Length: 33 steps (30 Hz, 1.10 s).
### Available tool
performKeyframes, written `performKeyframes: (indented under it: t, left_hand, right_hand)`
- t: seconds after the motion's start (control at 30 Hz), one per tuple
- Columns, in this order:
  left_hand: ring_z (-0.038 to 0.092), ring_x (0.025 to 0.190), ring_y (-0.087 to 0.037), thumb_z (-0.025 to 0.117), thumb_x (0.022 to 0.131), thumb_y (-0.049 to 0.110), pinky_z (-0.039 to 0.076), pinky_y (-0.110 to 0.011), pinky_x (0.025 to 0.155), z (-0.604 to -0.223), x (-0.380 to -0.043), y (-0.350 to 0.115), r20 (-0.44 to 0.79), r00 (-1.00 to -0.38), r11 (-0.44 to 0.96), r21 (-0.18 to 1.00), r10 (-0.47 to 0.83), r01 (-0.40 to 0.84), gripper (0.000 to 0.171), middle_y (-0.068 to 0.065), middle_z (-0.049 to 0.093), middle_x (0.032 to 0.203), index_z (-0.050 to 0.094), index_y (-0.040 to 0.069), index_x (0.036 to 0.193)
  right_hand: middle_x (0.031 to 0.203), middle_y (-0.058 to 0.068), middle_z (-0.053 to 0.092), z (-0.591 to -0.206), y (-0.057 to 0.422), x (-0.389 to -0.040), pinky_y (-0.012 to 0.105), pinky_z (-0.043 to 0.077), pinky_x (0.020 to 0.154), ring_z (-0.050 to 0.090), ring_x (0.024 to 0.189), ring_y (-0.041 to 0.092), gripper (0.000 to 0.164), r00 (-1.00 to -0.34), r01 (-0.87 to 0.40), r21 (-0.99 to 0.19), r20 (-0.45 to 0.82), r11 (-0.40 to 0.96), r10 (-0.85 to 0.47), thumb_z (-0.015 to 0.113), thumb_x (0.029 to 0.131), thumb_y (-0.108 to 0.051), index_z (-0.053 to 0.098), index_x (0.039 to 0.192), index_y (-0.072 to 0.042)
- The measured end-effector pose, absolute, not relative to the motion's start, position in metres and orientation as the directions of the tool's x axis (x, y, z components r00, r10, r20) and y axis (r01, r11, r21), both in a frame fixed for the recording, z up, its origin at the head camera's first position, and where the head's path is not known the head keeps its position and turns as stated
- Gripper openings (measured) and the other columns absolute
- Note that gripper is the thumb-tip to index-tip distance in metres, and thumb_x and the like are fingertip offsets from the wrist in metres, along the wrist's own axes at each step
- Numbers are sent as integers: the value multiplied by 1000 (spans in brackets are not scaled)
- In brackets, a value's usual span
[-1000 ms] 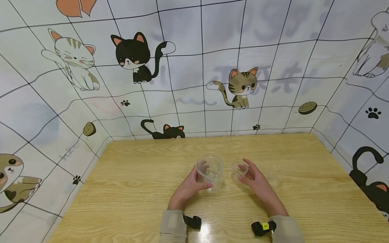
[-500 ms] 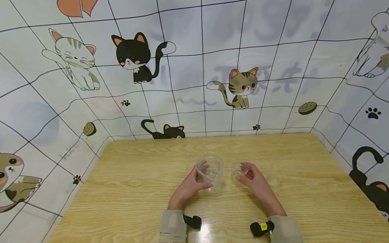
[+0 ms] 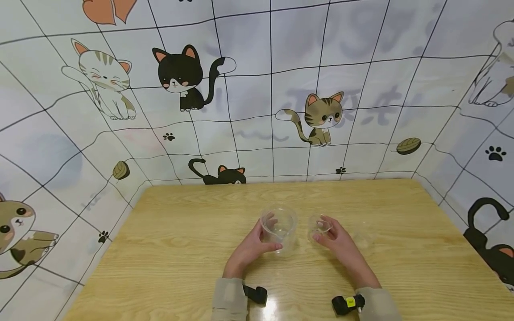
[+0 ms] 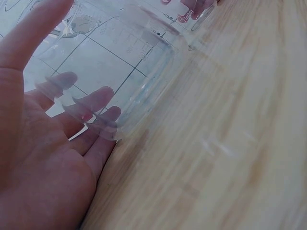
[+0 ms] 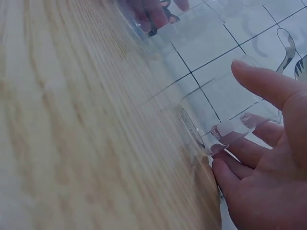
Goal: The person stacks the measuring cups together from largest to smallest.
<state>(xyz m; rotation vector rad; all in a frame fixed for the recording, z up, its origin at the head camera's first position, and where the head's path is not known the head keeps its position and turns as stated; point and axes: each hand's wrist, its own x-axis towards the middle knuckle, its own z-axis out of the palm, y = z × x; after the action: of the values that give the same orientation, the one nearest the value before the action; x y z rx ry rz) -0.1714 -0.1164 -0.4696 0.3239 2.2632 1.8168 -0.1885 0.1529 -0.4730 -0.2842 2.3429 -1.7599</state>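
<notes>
On the wooden table stands a large clear beaker (image 3: 286, 228), and my left hand (image 3: 250, 244) is wrapped round its left side, thumb at the front and fingers behind. Faint measuring marks show on this beaker's wall (image 4: 129, 52) in the left wrist view. Just to the right, a smaller clear beaker (image 3: 314, 231) is held in my right hand (image 3: 340, 244) between thumb and fingers. Its base (image 5: 193, 132) is right at the table surface in the right wrist view, with small red print low on its wall. A narrow gap separates the two beakers.
Right of my right hand a faint, see-through object (image 3: 363, 235) shows on the wooden table (image 3: 180, 249). Cat-patterned sheeting (image 3: 249, 98) encloses the table at the back and both sides. A black wrist camera (image 3: 257, 295) sits at each cuff.
My right hand's fingers have come slightly down and in round the smaller beaker. My left hand stays on the large one. The head view has shifted slightly.
</notes>
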Motion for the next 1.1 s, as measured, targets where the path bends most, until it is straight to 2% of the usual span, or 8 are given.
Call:
performKeyframes:
  t: [0.13,0.47,0.8,1.0,1.1]
  left_hand:
    - [30,126,-10,78,65,36,21,-40,103,-484,-176,-117,-26,-956,217,975,291,39,91,9,39,135,24,37,138]
    - [30,126,-11,78,65,36,21,-42,103,-481,-174,-117,-19,-954,199,979,298,43,91,6,38,137,24,38,138]
    - [30,126,-11,78,65,35,21,-42,103,-480,-174,-117,-19,-954,201,979,298,43,90,5,38,137,24,40,137]
    - [30,126,-12,78,66,35,21,-41,103,-480,-173,-117,-15,-953,202,978,301,49,90,5,38,137,24,40,137]
    - [30,126,-12,78,66,34,21,-41,103,-480,-174,-117,-12,-952,204,978,304,53,89,5,38,137,24,39,137]
  right_hand:
    - [140,17,29,-474,155,-189,52,26,98,21,129,37,67,-957,-58,-962,-22,268,-289,58,87,-28,21,141,-14]
    - [139,15,32,-475,159,-190,54,25,98,26,127,38,65,-960,-93,-966,23,242,-278,58,87,-27,23,141,-19]
    - [136,9,36,-473,156,-190,54,31,93,33,122,37,66,-973,-69,-950,-4,306,-232,60,84,-37,26,139,-25]
    - [140,15,28,-470,152,-187,52,35,92,34,122,39,72,-979,-54,-940,-17,338,-205,61,81,-41,23,139,-19]
    - [138,15,32,-468,151,-186,51,34,93,34,122,37,76,-980,-50,-940,-18,339,-197,62,80,-43,21,138,-16]
